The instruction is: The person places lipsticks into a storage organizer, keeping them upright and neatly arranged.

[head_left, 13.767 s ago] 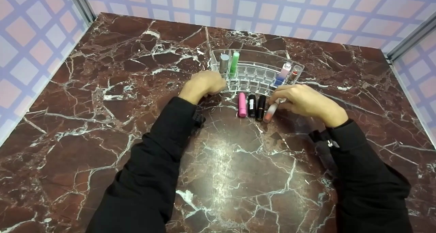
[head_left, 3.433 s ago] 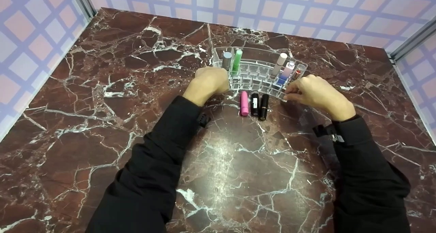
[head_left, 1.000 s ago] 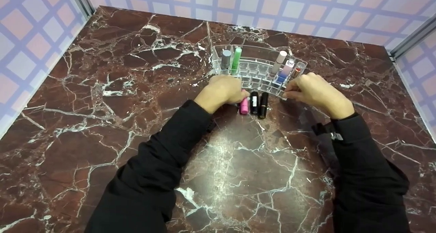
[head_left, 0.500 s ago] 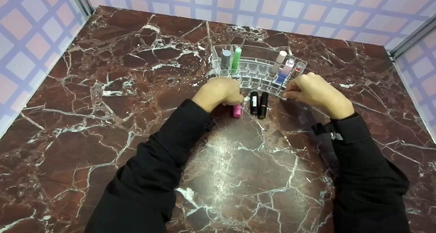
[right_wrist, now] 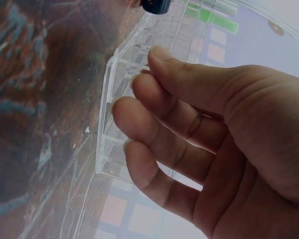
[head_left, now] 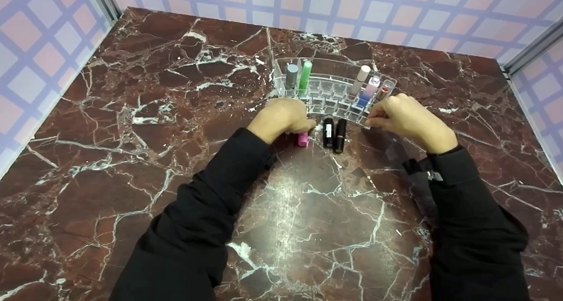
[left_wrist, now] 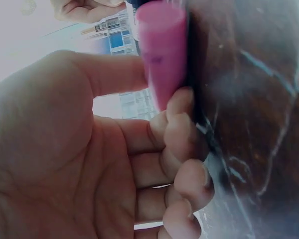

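My left hand [head_left: 283, 118] pinches a pink lipstick tube [left_wrist: 164, 42] between thumb and fingers, close over the table just in front of a clear tiered lipstick organizer [head_left: 327, 102]. In the head view only the lower end of the tube shows under the hand. My right hand [head_left: 404, 118] is at the organizer's right front corner. In the right wrist view its fingers [right_wrist: 139, 119] are loosely curled, right at the organizer's front edge, with nothing seen between them. Two black lipstick tubes, one with a white label [head_left: 329, 133] and one with a gold band [head_left: 340, 136], lie before the organizer.
Standing in the organizer are a grey tube [head_left: 291, 76] and a green tube [head_left: 305, 77] at left. At right stand a beige tube [head_left: 360, 78], a pink-and-blue tube [head_left: 369, 92] and a red-tipped one [head_left: 384, 92]. Patterned panels [head_left: 343, 10] wall the marble table [head_left: 176, 248].
The pink tube has been gripped by my left hand and drawn left, away from the black tubes. Earlier, a beige tube went into the organizer. The right hand has lately stayed still.
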`<state>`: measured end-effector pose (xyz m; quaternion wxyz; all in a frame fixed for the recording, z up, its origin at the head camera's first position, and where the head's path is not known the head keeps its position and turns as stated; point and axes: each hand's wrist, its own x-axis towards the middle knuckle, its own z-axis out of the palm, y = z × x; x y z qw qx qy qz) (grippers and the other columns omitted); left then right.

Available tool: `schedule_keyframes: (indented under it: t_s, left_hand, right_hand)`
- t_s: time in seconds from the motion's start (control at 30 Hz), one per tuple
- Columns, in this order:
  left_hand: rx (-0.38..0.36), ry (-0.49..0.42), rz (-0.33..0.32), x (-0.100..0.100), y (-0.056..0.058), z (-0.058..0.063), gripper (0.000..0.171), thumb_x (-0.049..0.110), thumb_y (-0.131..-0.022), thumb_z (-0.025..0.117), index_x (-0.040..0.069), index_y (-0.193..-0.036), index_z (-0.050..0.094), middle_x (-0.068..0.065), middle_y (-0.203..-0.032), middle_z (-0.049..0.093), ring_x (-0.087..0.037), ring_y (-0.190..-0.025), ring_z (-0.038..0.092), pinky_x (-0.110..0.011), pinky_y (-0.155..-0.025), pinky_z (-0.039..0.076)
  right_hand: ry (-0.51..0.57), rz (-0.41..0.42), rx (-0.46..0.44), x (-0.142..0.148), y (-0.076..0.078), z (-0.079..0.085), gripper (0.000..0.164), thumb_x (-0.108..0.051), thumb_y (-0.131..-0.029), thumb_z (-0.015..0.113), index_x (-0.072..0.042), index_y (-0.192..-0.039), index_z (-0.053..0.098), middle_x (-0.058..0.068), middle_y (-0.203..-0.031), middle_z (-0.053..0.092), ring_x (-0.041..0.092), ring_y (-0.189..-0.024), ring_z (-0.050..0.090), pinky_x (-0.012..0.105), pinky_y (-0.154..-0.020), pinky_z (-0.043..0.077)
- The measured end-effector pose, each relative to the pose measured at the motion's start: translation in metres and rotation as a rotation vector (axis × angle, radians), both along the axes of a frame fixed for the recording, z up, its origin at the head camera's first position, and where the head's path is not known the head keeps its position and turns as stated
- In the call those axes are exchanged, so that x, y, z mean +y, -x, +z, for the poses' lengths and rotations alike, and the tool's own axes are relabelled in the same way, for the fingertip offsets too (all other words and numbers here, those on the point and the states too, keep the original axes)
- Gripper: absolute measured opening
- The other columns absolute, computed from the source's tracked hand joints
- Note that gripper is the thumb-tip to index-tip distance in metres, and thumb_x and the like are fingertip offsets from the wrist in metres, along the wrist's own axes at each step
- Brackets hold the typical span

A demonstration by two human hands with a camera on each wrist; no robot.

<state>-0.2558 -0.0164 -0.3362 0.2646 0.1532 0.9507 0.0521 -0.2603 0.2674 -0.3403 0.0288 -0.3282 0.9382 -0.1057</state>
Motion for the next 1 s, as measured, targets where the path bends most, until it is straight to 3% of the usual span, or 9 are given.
schedule_keyframes:
  t_s: [0.13, 0.27, 0.57, 0.87, 1.0]
  left_hand:
    - [0.041, 0.007, 0.013, -0.0003, 0.0011, -0.0026, 0.053, 0.059, -0.107, 0.039, 0.013, -0.093, 0.061, -0.01, -0.116, 0.065, -0.02, -0.084, 0.057, -0.034, -0.077, 0.049]
    - [0.049, 0.008, 0.015, -0.001, 0.0027, -0.0041, 0.051, 0.056, -0.108, 0.038, 0.013, -0.094, 0.062, -0.012, -0.128, 0.064, -0.022, -0.093, 0.058, -0.037, -0.084, 0.05]
    - [0.047, 0.004, 0.007, -0.0017, 0.003, -0.0045, 0.036, 0.043, -0.104, 0.046, 0.016, -0.083, 0.057, -0.01, -0.115, 0.065, -0.02, -0.085, 0.055, -0.031, -0.07, 0.045]
    - [0.047, -0.008, 0.0, -0.002, 0.0039, -0.0043, 0.036, 0.043, -0.104, 0.046, 0.016, -0.082, 0.057, -0.01, -0.114, 0.065, -0.021, -0.088, 0.057, -0.035, -0.08, 0.049]
    - [0.039, -0.001, -0.016, -0.0026, 0.0041, -0.0034, 0.04, 0.046, -0.106, 0.043, 0.016, -0.083, 0.057, -0.01, -0.115, 0.065, -0.02, -0.085, 0.056, -0.034, -0.078, 0.049]
  right_hand:
    - [0.001, -0.011, -0.011, 0.0003, -0.0005, 0.0004, 0.007, -0.014, -0.095, 0.076, -0.01, -0.091, 0.079, 0.002, -0.077, 0.074, 0.012, -0.059, 0.06, 0.037, -0.061, 0.052]
    - [-0.002, -0.02, -0.017, 0.0002, -0.001, 0.001, 0.007, -0.015, -0.095, 0.076, -0.01, -0.091, 0.079, 0.001, -0.077, 0.073, 0.012, -0.059, 0.06, 0.037, -0.061, 0.051]
    - [-0.007, -0.047, -0.049, -0.0005, -0.0021, 0.0023, 0.008, -0.017, -0.096, 0.075, -0.011, -0.092, 0.079, 0.002, -0.077, 0.073, 0.011, -0.059, 0.06, 0.035, -0.06, 0.051]
    - [-0.012, -0.061, -0.067, -0.0008, -0.0027, 0.0039, 0.009, -0.018, -0.097, 0.075, -0.01, -0.096, 0.08, 0.003, -0.08, 0.075, 0.012, -0.061, 0.062, 0.038, -0.064, 0.054]
    - [-0.014, -0.06, -0.071, -0.0007, -0.0026, 0.0034, 0.009, -0.017, -0.097, 0.075, -0.01, -0.096, 0.079, 0.003, -0.08, 0.075, 0.012, -0.061, 0.062, 0.038, -0.063, 0.054]
